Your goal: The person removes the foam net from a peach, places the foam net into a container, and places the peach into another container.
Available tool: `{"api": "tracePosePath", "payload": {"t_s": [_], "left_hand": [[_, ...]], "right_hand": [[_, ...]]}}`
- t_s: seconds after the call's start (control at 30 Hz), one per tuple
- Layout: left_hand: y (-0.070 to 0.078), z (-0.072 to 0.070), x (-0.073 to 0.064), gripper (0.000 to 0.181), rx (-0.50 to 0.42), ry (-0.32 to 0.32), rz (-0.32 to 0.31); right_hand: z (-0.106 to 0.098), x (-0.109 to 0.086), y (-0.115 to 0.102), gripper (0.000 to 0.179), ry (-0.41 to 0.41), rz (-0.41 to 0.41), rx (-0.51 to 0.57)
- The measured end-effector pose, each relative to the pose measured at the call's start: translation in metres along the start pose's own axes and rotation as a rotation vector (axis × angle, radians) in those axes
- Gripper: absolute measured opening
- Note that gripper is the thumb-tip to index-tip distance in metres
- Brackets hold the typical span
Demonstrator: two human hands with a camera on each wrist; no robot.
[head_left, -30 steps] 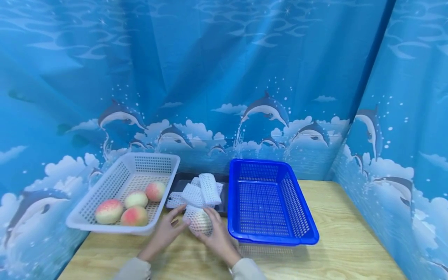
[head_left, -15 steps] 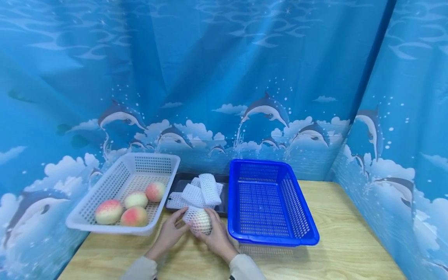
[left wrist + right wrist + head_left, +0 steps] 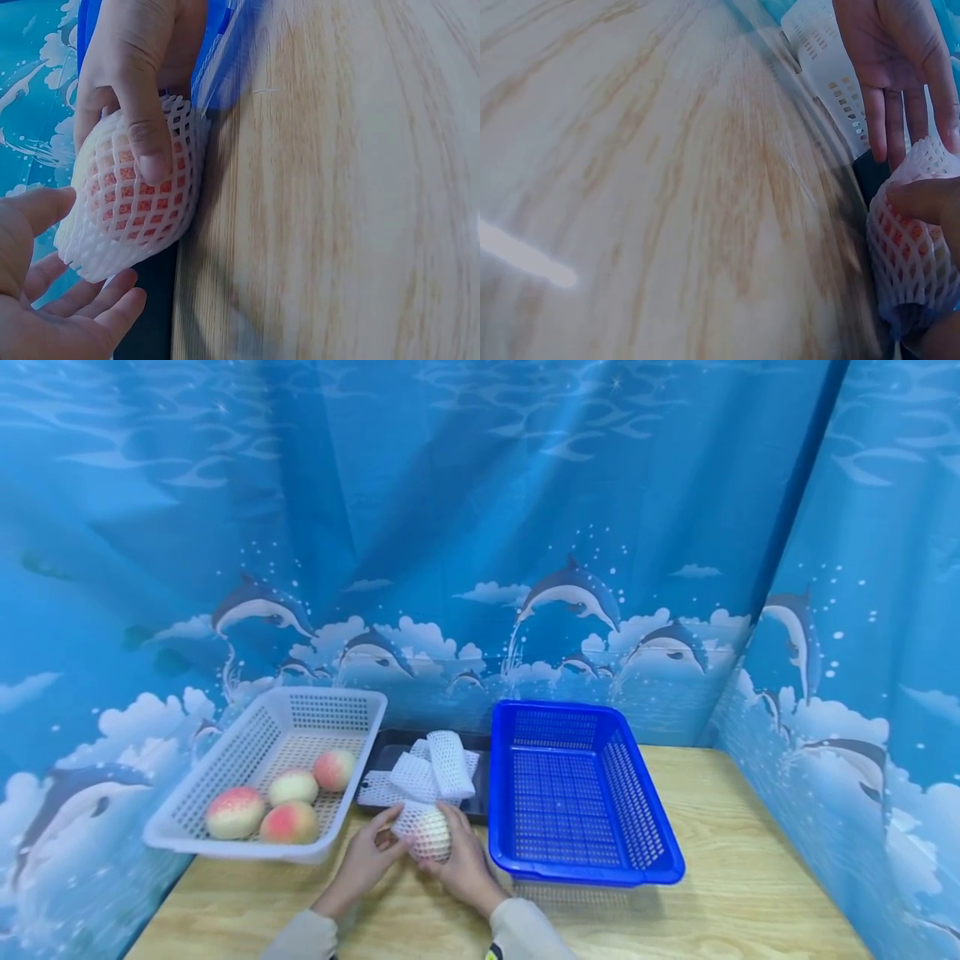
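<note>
A peach sits inside a white foam net, its red blush showing through the mesh. My right hand grips the netted peach from the right, the thumb lying across the mesh in the left wrist view. At the net's loose left end is my left hand, thumb on one side and fingers on the other, holding it lightly. In the right wrist view the fingers of this hand look nearly straight beside the net's end. Behind the hands, several more foam nets lie in a black tray.
A white basket with several peaches stands on the left. To the right of the tray is a blue basket. Both stand on a wood-grain table, with a dolphin-print curtain behind.
The left hand has shifted slightly right and closed in on the net's end. The netted peach has turned a little in the hands; the baskets and tray stay put.
</note>
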State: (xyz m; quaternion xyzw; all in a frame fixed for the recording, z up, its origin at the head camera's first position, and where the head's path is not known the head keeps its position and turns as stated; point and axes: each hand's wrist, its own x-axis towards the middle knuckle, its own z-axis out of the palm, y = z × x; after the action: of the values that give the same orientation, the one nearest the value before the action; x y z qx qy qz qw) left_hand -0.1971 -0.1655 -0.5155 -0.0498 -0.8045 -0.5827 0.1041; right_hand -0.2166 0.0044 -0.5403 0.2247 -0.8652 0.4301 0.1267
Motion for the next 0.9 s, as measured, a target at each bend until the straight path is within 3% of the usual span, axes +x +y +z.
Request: {"api": "tracePosePath", "payload": {"t_s": [0.2,0.43,0.9], "left_hand": [[0.004,-0.001,0.000,0.054,-0.041,-0.013,-0.029],[0.008,-0.004,-0.001,0.056,-0.029,-0.036,-0.074],[0.024,-0.018,-0.001,0.059,-0.022,-0.052,-0.016]], "right_hand": [[-0.002,0.000,0.000,0.087,0.018,-0.009,0.020],[-0.006,-0.001,-0.004,0.088,-0.018,0.050,0.058],[-0.015,0.001,-0.011,0.086,-0.035,0.049,0.130]]}}
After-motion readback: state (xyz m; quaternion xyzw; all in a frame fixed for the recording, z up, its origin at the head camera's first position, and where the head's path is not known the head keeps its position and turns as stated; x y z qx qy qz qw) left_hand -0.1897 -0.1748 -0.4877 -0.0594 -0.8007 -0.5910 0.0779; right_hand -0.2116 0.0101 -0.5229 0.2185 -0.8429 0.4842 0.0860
